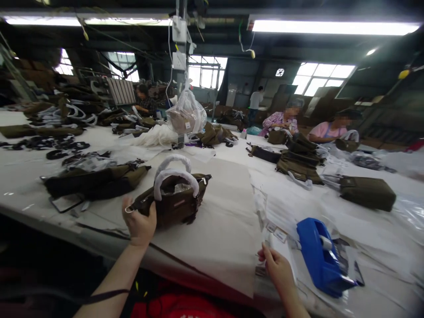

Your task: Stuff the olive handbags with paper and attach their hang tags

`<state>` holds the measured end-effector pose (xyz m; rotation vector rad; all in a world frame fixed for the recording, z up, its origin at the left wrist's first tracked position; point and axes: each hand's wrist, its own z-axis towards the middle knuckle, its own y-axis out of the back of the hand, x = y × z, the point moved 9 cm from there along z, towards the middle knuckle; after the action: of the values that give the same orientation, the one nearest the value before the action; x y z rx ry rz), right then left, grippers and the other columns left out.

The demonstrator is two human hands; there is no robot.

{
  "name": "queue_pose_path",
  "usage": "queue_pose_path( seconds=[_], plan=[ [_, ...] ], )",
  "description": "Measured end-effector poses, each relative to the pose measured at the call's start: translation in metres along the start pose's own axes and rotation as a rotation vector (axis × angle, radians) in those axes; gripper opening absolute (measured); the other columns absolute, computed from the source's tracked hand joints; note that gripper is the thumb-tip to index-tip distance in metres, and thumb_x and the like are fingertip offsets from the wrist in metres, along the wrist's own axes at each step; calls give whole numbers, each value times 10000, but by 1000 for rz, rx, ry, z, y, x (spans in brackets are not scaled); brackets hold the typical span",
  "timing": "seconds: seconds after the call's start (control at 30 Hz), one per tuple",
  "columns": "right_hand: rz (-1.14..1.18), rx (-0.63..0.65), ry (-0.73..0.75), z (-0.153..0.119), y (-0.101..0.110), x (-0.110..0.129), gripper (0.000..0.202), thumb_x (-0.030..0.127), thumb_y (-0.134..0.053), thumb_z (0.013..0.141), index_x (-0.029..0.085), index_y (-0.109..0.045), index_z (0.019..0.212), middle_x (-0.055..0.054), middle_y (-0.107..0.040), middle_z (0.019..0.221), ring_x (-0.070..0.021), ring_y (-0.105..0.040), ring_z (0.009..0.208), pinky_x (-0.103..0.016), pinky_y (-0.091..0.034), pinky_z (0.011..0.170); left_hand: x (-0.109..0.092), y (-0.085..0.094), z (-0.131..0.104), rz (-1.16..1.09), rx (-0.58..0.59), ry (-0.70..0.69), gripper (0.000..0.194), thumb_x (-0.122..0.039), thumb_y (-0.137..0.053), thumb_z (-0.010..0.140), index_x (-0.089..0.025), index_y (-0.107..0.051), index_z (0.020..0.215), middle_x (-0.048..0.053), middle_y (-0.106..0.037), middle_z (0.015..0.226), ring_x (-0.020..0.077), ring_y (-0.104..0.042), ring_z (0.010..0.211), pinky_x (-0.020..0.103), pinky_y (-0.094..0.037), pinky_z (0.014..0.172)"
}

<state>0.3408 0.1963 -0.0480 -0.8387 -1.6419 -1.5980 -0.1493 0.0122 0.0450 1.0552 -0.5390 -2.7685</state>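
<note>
A dark olive handbag stands upright on the white table, its two arched handles wrapped in white material. My left hand grips the bag's left end, thumb on the near side, close to a metal ring. To the right, my right hand is closed in a pinch at the table's near edge. Something thin and small shows at its fingertips, too small to name. Just beyond those fingers lie printed labels on white sheets. A blue tape dispenser stands right of that hand.
Flat dark bags lie at left. Stacked olive bags and another olive bag are at right. A plastic-wrapped bundle hangs by a post. Two co-workers sit across the table, with other people farther back.
</note>
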Motion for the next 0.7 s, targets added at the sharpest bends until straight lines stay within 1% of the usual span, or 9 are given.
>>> queue_pose_path(
  seconds=[0.07, 0.13, 0.2, 0.27, 0.37, 0.47, 0.53, 0.63, 0.7],
  plan=[
    [68, -24, -30, -9, -3, -11, 629, 782, -540, 705, 185, -716, 612, -61, -671, 550, -210, -612, 498, -296, -456, 485, -47, 24, -19, 13, -93, -207, 846, -379, -722, 774, -56, -255, 1400, 292, -396, 1404, 398, -361, 1362, 579, -306, 1119],
    [105, -45, -36, -15, -2, -13, 637, 787, -537, 713, 182, -713, 624, -59, -658, 531, -201, -591, 468, -287, -437, 457, -104, 30, -48, -65, -31, -475, 770, -328, -749, 757, -129, -328, 1370, 241, -377, 1437, 392, -346, 1369, 569, -296, 1139],
    [115, -50, -29, -18, 0, -12, 639, 785, -528, 732, 179, -711, 644, -58, -652, 530, -198, -585, 476, -283, -437, 469, -151, -4, -85, -209, 421, -628, 560, -261, -662, 831, -187, -421, 1332, 159, -501, 1365, 302, -481, 1272, 455, -403, 1091],
    [112, -57, -21, -19, 4, -10, 643, 780, -507, 757, 175, -706, 663, -49, -630, 514, -198, -579, 495, -284, -439, 496, -184, -47, -133, -255, 895, -695, 364, -314, -608, 876, -202, -555, 1218, 102, -619, 1228, 245, -580, 1127, 380, -477, 1007],
    [122, -62, -16, -23, 10, -12, 640, 766, -490, 784, 169, -696, 681, -33, -595, 494, -190, -559, 504, -286, -436, 529, -202, -99, -193, -99, 1321, -736, 393, -454, -661, 824, -156, -646, 1080, 119, -659, 1117, 273, -610, 1045, 395, -524, 920],
    [135, -27, -15, -29, 13, -21, 629, 750, -496, 798, 163, -695, 694, -28, -594, 510, -179, -538, 496, -290, -430, 545, -211, -131, -228, 66, 1424, -851, 445, -441, -733, 748, -113, -666, 1042, 161, -649, 1081, 313, -614, 1025, 410, -542, 845],
    [137, -13, -19, -34, 15, -29, 633, 753, -497, 797, 160, -693, 692, -29, -591, 508, -184, -544, 502, -298, -432, 559, -220, -142, -242, 105, 1406, -920, 268, -297, -685, 801, -105, -686, 989, 162, -664, 1021, 295, -641, 963, 374, -547, 774],
    [140, -25, -41, -41, 21, -43, 648, 767, -496, 786, 158, -695, 690, -37, -604, 518, -196, -561, 518, -308, -439, 576, -232, -149, -262, 95, 1408, -1001, 153, -99, -564, 845, -94, -712, 883, 147, -698, 865, 258, -675, 813, 324, -527, 646],
    [137, -33, -60, -44, 23, -52, 648, 766, -496, 786, 157, -703, 703, -42, -622, 540, -195, -564, 521, -307, -440, 575, -238, -148, -276, 52, 1422, -1060, 136, -81, -587, 824, -104, -720, 808, 132, -705, 780, 256, -675, 736, 317, -503, 578]
  ],
)
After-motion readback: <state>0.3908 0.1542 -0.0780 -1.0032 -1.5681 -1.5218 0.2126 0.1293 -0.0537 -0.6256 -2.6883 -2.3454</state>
